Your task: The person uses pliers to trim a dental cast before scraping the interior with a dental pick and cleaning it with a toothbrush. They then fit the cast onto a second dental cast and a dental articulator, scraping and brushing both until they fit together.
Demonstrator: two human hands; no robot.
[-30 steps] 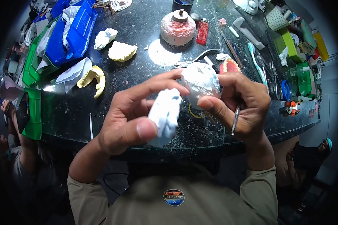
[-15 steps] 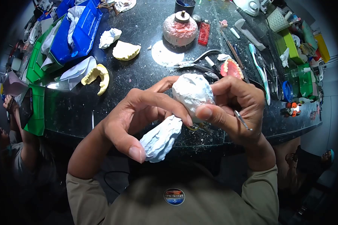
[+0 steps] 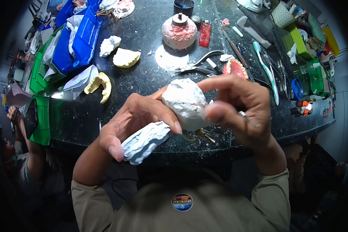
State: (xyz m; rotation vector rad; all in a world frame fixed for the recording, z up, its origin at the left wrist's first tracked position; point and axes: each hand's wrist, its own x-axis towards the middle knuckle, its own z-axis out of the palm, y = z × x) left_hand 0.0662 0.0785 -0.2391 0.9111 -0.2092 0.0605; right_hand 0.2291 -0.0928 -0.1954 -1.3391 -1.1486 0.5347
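Observation:
A rounded white plaster lump [image 3: 185, 102] and a longer, ridged white plaster piece [image 3: 145, 142] are both in my left hand [image 3: 137, 116], above the table's near edge. The lump rests against the fingers; the ridged piece lies between thumb and fingers. Beside the lump is my right hand [image 3: 245, 104], its thumb blurred and index finger parted at the lump's right side. A thin metal hand instrument [image 3: 252, 123], smeared by motion, stays tucked in its curled fingers. White crumbs show near the right thumb. Below the lump, a brass-coloured metal piece [image 3: 207, 136] lies partly hidden.
Yellow dental casts [image 3: 126, 58] and a pink denture [image 3: 236, 69] lie on the dark table. Behind are a spirit burner [image 3: 179, 34], a red lighter [image 3: 205, 34] and pliers [image 3: 201, 63]. A toothbrush [image 3: 265, 71] lies right; blue bins [image 3: 83, 42] stand left.
My left hand has shifted left with both plaster pieces. My right thumb and index finger, which were against the lump, have opened apart. The camera view has shifted slightly.

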